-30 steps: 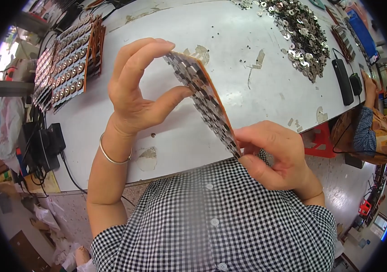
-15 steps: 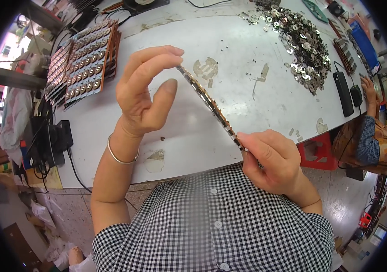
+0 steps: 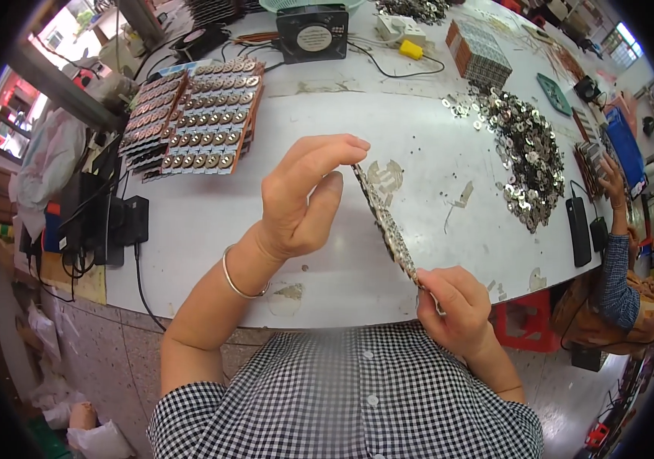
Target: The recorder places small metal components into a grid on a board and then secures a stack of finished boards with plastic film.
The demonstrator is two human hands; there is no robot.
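Observation:
A thin circuit panel (image 3: 383, 222) with rows of small metal parts stands on a slant, seen nearly edge-on, above the white table. My right hand (image 3: 455, 306) pinches its lower, near end between thumb and fingers. At the upper end, the stretched fingertips of my left hand (image 3: 304, 195) touch the panel's edge. The left thumb stays apart from those fingers and from the panel, so that hand is open. Beyond my left hand lie stacked panels (image 3: 216, 118) carrying rows of round metal discs.
Loose metal discs (image 3: 530, 157) form a heap at the right. A black fan (image 3: 312, 34), a block of stacked boards (image 3: 480, 53) and a yellow connector (image 3: 411, 50) stand at the back. Black adapters (image 3: 132, 229) sit at the left edge. A co-worker's hand (image 3: 612, 182) shows far right.
The view has shifted, bringing the fan and the back of the table into sight. The panel has turned steeper and shows more of its part-covered face. Both hands keep their places on it.

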